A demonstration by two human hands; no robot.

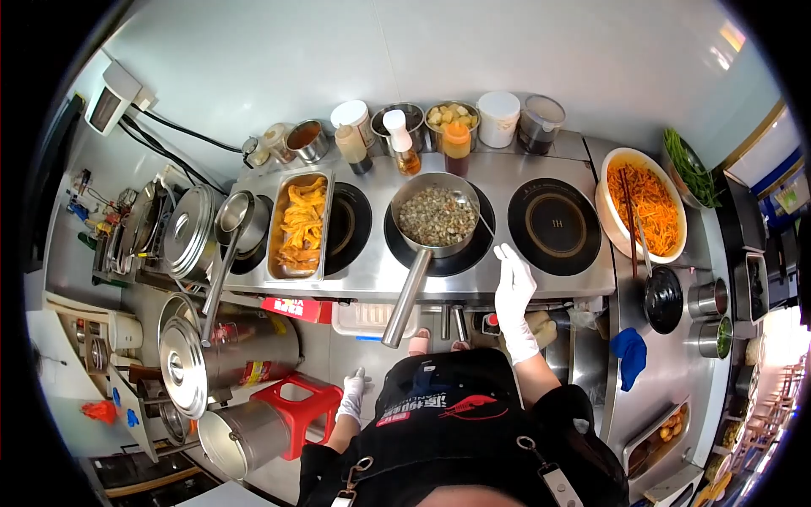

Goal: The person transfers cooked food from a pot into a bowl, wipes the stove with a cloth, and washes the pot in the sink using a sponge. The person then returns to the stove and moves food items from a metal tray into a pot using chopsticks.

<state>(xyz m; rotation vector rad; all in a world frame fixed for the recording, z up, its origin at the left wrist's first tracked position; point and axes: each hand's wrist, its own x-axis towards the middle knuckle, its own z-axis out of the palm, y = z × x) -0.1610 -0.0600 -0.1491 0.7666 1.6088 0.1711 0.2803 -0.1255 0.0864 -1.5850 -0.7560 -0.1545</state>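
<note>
My right hand [513,291], in a thin white glove, is raised at the front edge of the stove with fingers stretched out and nothing in them. Just beyond it, left of the hand, a steel saucepan [411,296] rests on the middle burner, its long handle pointing toward me. Small chopped pieces of food [435,215] fill the pan, and a metal spoon [463,201] leans inside with its handle over the right rim. Low at my left side hangs my left hand [353,394], also gloved, fingers loosely apart, holding nothing and near the red plastic stool [312,395].
A steel tray [272,245] of yellow-orange food and a long-handled ladle [222,283] lie left. Bottles [457,150] and tubs [498,120] line the back. A bowl [602,207] of shredded carrot with chopsticks [628,220] stands right. Large steel pots [241,435] crowd the lower left.
</note>
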